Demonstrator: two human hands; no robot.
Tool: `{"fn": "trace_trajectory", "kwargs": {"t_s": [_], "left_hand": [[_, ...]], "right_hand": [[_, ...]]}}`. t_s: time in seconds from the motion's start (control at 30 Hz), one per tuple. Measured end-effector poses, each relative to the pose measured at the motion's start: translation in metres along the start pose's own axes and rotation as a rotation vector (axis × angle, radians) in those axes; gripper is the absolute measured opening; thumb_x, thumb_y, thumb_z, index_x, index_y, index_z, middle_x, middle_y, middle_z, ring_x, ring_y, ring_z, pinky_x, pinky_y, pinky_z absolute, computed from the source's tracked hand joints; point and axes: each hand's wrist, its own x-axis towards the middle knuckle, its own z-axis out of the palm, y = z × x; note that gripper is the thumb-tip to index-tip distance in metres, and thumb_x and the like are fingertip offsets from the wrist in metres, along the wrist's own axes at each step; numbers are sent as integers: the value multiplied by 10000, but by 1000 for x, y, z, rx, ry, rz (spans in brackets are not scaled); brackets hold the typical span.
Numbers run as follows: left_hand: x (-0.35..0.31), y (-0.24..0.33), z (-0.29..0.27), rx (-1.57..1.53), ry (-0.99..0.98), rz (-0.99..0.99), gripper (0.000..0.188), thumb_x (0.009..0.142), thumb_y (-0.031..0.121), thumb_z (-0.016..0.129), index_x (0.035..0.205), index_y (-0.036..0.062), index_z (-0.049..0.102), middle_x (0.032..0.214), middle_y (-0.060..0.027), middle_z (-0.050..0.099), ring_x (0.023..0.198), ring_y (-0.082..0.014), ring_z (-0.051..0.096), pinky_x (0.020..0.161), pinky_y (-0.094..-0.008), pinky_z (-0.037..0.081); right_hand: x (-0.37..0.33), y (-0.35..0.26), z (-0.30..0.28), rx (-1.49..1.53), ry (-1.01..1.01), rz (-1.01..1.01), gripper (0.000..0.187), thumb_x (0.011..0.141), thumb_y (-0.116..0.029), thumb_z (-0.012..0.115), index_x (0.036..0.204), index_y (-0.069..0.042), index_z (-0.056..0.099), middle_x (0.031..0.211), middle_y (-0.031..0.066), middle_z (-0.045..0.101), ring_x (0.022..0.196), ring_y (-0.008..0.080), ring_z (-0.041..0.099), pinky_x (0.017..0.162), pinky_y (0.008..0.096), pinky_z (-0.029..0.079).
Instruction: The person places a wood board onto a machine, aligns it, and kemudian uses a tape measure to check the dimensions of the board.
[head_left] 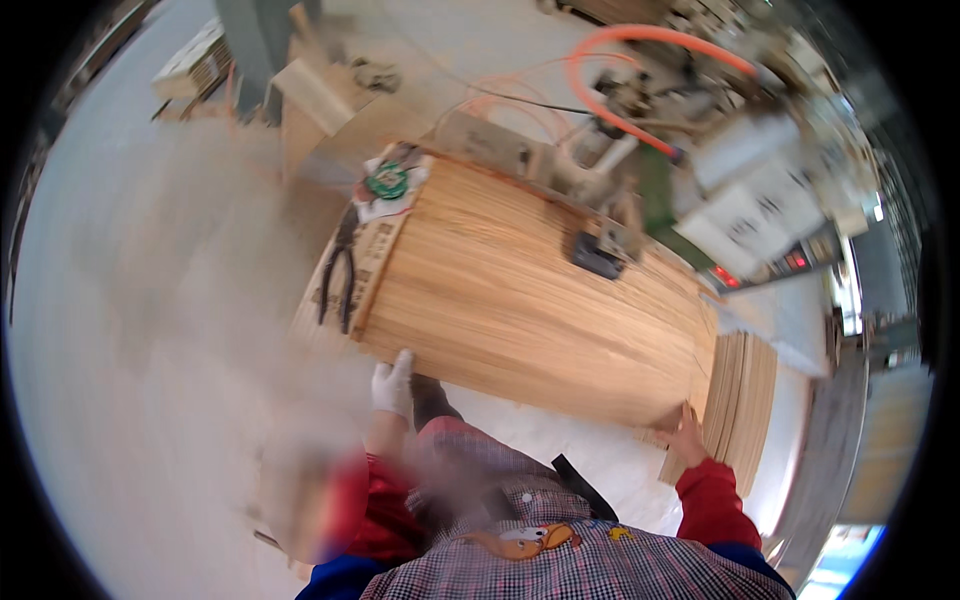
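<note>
Nearby, pliers (pixel 338 282) beside veneer stack (pixel 520 300).

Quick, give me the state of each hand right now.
Left hand: gloved, gripping the near edge of the wooden sheet.
Right hand: bare, gripping the same sheet's near right corner.

Wood sheet (pixel 520 300) mid-surface open; pliers (pixel 338 285) crowd left edge, black block (pixel 598 255) and machine (pixel 700 150) block far side, probably orange hose (pixel 640 40) too.
</note>
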Motion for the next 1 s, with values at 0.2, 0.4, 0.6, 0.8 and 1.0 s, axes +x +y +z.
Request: {"fn": "trace_trajectory", "kwargs": {"t_s": [0.2,0.4,0.6,0.8,1.0], "left_hand": [[-9,27,9,66,-120,-139,346,847,378,532,996,74,462,773,-107,568,603,-246,606,529,-389,539],[46,-5,-24,380,-258,-64,486,842,432,520,1038,-6,445,858,-141,541,702,-276,577,638,-427,524],[76,-21,-52,351,-393,22,574,827,476,527,1036,-50,434,875,-151,518,751,-298,563,679,-448,509],[-10,26,35,3,-182,-456,592,816,502,535,1053,-36,459,902,-156,532,772,-298,554,716,-442,499],[-66,1,20,35,-220,-392,448,841,463,523,1089,90,510,926,-98,560,859,-258,547,786,-434,469]], "right_hand": [[3,17,9,-192,74,77,1103,480,-401,815,1353,-50,241,1258,206,395,1093,445,428,873,432,431],[-4,14,10,-183,67,154,1107,487,-428,802,1371,-94,226,1328,199,336,1128,437,409,890,423,432],[-10,1,0,-163,52,156,1122,477,-440,805,1354,-29,239,1332,248,308,1173,363,412,965,409,362],[-11,17,13,-135,88,261,1063,506,-365,802,1335,-7,241,1310,230,332,1168,374,395,962,423,364],[-3,72,35,85,197,211,788,611,-116,669,1277,32,275,1265,264,363,1177,385,374,952,406,369]]}}
